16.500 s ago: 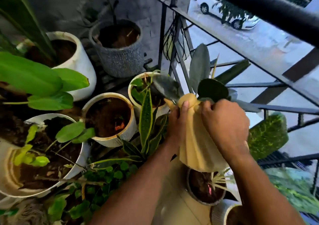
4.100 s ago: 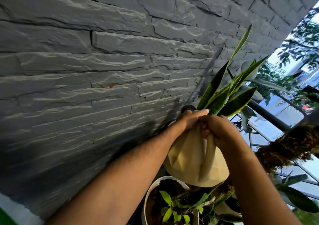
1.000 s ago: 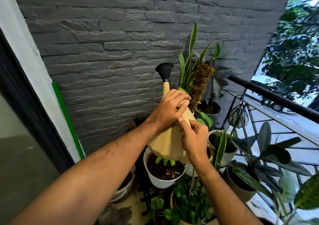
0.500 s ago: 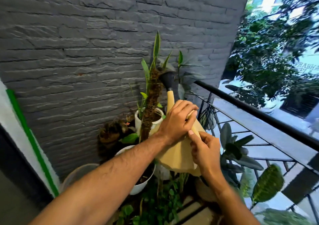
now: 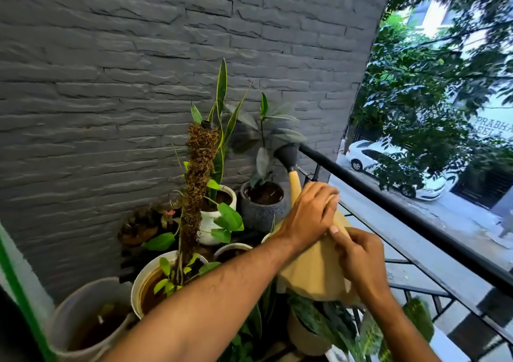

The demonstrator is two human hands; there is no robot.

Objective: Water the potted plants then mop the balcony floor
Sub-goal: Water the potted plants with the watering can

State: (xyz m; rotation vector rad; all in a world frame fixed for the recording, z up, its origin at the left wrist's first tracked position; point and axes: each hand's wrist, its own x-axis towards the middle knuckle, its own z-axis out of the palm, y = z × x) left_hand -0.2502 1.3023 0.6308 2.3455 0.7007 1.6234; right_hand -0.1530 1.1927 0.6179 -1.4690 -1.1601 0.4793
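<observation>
Both hands were wrapped around the tan watering can [image 5: 313, 273], held in the air above the cluster of pots near the railing [image 5: 388, 203]: the left hand [image 5: 311, 217] curled over its neck just below the spout, the right hand [image 5: 361, 259] gripping its rear side, where the handle was hidden under the fingers. Its black rose [image 5: 287, 155] pointed up and away toward the grey textured pot [image 5: 261, 209] at the back, and no water could be seen leaving it. By my judgement the watering was under way, with the back pots perhaps left; the wet brown pool in the white pot [image 5: 147, 284] holding the moss pole [image 5: 198, 173] suggested it had been watered. No mop was in view, so mopping seemed wholly ahead. Against half a second earlier, the can had swung rightward, from beside the moss pole toward the grey pot, with the grip unchanged.
</observation>
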